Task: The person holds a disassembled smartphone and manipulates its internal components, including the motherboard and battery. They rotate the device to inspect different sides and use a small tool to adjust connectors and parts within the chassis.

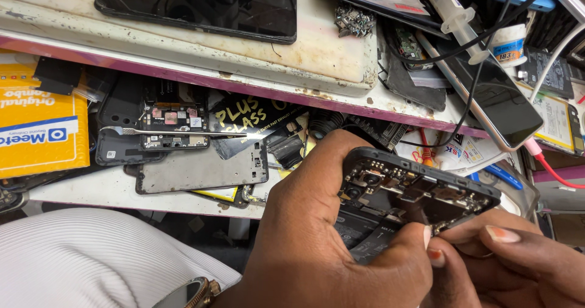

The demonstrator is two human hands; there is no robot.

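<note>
Gripping an opened phone (414, 189), the left hand (317, 235) wraps it while right hand (518, 253) fingertips pinch its edge.

This is a phone repair workshop. A worn, stained counter (201, 195) is crowded with gutted handsets: a bare phone frame (201, 171), an exposed circuit board (175, 125) with metal tweezers (170, 132) lying across it, and a whole smartphone with a dark screen (496, 95). On the raised shelf (317, 52) above lie a large black screen panel (198, 4), a syringe of paste (454, 17) and a small heap of loose metal parts (354, 21). Cables trail across the clutter.
</note>
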